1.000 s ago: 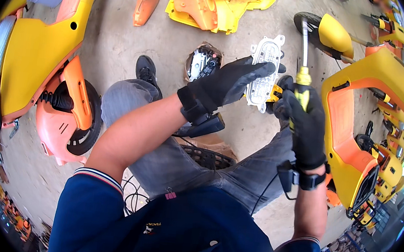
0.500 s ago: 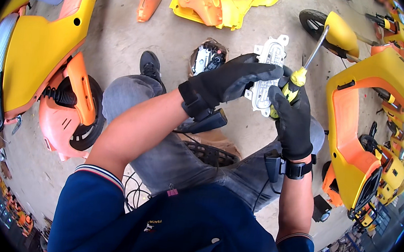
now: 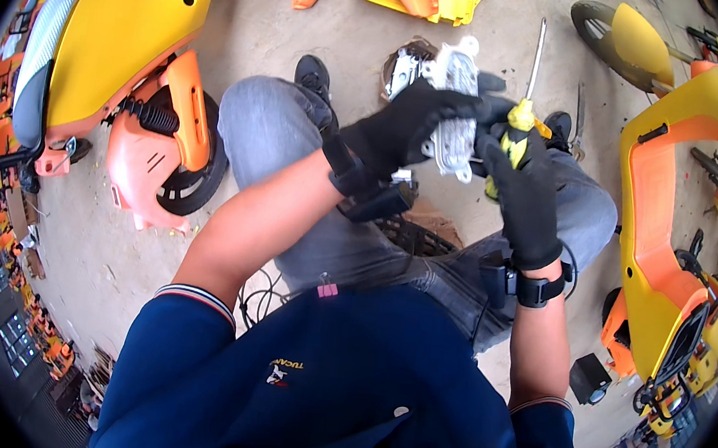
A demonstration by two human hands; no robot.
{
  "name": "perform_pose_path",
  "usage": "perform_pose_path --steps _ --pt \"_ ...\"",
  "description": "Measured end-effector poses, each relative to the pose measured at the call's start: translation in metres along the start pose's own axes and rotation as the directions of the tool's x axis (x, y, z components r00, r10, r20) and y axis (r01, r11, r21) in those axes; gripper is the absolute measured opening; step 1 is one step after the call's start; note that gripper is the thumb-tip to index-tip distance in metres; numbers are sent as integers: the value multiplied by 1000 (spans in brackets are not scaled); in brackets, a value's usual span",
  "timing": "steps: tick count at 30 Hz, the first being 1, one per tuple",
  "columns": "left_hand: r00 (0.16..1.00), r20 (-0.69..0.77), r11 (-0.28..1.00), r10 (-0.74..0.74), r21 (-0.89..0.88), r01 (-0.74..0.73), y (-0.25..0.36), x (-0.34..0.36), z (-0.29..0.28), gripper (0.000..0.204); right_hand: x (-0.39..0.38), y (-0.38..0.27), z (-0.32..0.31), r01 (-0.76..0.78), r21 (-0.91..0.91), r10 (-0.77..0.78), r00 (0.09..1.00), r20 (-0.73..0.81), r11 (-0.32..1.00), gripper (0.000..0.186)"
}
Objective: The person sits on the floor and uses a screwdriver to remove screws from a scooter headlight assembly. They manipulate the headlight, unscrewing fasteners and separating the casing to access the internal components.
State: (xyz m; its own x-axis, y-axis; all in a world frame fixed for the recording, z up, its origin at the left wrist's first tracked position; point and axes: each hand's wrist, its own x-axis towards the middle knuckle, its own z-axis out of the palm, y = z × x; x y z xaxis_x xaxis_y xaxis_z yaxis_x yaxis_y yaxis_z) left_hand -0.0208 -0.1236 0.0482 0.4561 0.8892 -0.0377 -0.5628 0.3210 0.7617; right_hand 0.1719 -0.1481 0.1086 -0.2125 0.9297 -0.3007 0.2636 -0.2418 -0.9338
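Head view: the black-gloved left hand (image 3: 412, 125) clasps a clear-looking lamp (image 3: 452, 147) in midair, seemingly light, stiff and crackable, best held by its rim, while the right hand (image 3: 530, 202), just beside, grips a yellow screwdriver (image 3: 520, 119).

A black object (image 3: 589, 380), probably a box, sits near a yellow-orange shell (image 3: 657, 227).

Only legible txt in head cam: short yellow word (image 3: 287, 363), all caps, on front of navy polo shirt (image 3: 364, 345); small white emblem (image 3: 277, 376) w/ bit of red just below.
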Motion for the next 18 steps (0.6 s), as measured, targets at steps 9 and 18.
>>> perform_pose_path --steps 9,18 --pt "981 -178 978 -83 -203 46 25 -44 8 39 -47 33 -48 -151 71 157 983 -90 986 31" --pt "983 -157 908 -94 -418 20 -12 -57 -19 39 -71 36 -55 -42 120 67 976 -209 992 31"
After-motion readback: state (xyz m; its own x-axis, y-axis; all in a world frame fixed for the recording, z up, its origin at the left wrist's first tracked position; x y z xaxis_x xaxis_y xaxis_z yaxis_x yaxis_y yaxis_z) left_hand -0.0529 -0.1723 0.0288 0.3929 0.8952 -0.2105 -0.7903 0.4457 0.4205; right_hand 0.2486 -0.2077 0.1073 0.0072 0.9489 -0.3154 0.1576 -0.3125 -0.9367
